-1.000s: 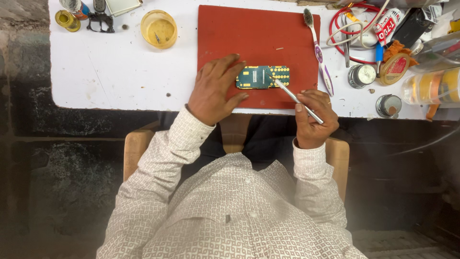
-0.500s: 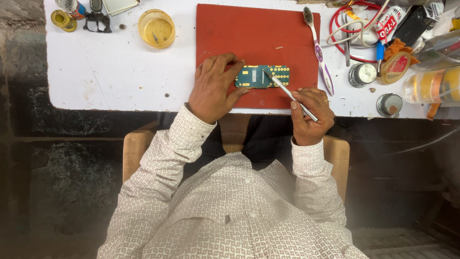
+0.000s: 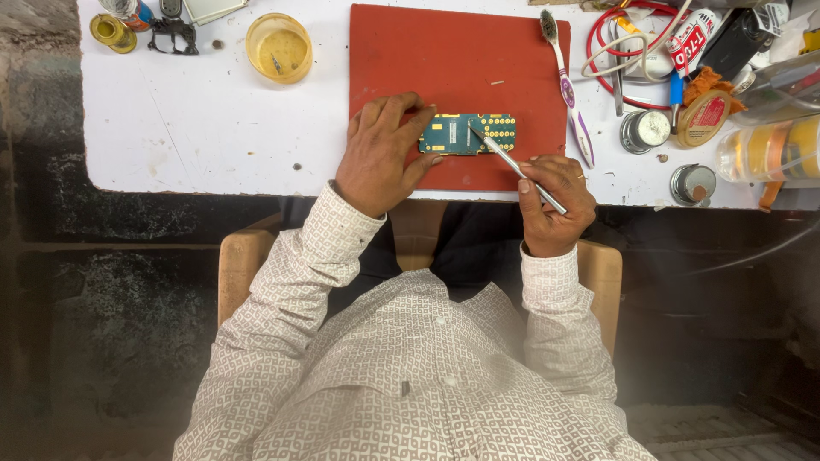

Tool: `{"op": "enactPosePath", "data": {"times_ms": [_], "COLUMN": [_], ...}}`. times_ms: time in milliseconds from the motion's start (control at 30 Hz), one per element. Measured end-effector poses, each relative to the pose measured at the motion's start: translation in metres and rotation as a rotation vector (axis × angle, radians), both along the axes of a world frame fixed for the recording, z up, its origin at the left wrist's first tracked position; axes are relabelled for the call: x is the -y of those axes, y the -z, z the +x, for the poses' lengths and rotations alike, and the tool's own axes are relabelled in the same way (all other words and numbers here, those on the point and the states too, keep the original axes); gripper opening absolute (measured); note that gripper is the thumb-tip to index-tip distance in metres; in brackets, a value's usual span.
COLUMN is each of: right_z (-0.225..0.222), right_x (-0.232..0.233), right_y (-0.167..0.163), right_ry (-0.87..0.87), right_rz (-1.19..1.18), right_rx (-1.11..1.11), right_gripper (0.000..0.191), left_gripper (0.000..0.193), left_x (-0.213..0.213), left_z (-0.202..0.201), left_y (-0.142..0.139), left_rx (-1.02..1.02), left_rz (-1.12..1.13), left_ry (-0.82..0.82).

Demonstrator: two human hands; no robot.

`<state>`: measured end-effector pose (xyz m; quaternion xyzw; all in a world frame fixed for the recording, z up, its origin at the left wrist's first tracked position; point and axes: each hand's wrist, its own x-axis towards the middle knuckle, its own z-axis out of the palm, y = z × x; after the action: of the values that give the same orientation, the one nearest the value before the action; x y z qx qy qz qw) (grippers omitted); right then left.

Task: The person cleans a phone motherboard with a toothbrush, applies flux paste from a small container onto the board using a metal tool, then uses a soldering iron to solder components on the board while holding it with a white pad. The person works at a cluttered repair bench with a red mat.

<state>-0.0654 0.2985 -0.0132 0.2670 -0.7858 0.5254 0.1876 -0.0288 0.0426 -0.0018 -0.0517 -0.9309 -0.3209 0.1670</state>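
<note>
Board: green circuit board (image 3: 466, 134) lay flat on the red mat (image 3: 453, 60), near the mat's 6 o'clock edge; its left end was covered by fingers.
Left hand: left hand (image 3: 380, 154) rested at 9 o'clock of the board, its grip pressing the board's left end down, thumb along the near edge and fingers over the far edge.
Right hand: right hand (image 3: 553, 201) sat at 4 o'clock of the board, grip pinched around a thin metal tool (image 3: 517, 166); the tool's rear end was buried in the fist.
Tool tip: it touched the board by the gold pads at the right half; which pad could not be made out.
Mat: red, laid on the white surface (image 3: 188, 128), its near edge partly hidden by both hands.
Toothbrush: white and purple toothbrush (image 3: 568, 85) lay at 3 o'clock of the mat, bristles toward 12 o'clock.
Dish: yellow round dish (image 3: 278, 48) stood at 9 o'clock of the mat; its contents were too small to tell.
Clutter: red cable coil (image 3: 628, 43) and small round tins (image 3: 647, 130) crowded 2 o'clock, several cut off by the frame.
Body: patterned shirt (image 3: 410, 367) hid the lap and most of the wooden chair (image 3: 243, 265).
</note>
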Motion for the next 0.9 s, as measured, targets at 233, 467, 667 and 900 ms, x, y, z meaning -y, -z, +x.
{"op": "enactPosePath", "data": {"times_ms": [233, 467, 667, 900], "right_z": [-0.0003, 0.0013, 0.002, 0.0011], "right_x": [-0.0025, -0.004, -0.0059, -0.0085], "right_y": [-0.0014, -0.0031, -0.0043, -0.0025], "right_ry": [-0.029, -0.042, -0.065, -0.076], "right_rz": [-0.01, -0.027, -0.039, -0.044], "right_rx": [0.006, 0.015, 0.026, 0.019], "right_gripper": [0.01, 0.011, 0.008, 0.008], "left_gripper": [0.059, 0.058, 0.059, 0.059], "left_x": [0.0009, 0.0019, 0.0013, 0.0019], "left_z": [0.0006, 0.0009, 0.002, 0.0014], "left_y": [0.0012, 0.0006, -0.0008, 0.0004], "left_rx": [-0.001, -0.003, 0.001, -0.005], "left_rz": [-0.01, -0.013, -0.005, -0.015], "left_ry": [0.002, 0.005, 0.005, 0.006]}}
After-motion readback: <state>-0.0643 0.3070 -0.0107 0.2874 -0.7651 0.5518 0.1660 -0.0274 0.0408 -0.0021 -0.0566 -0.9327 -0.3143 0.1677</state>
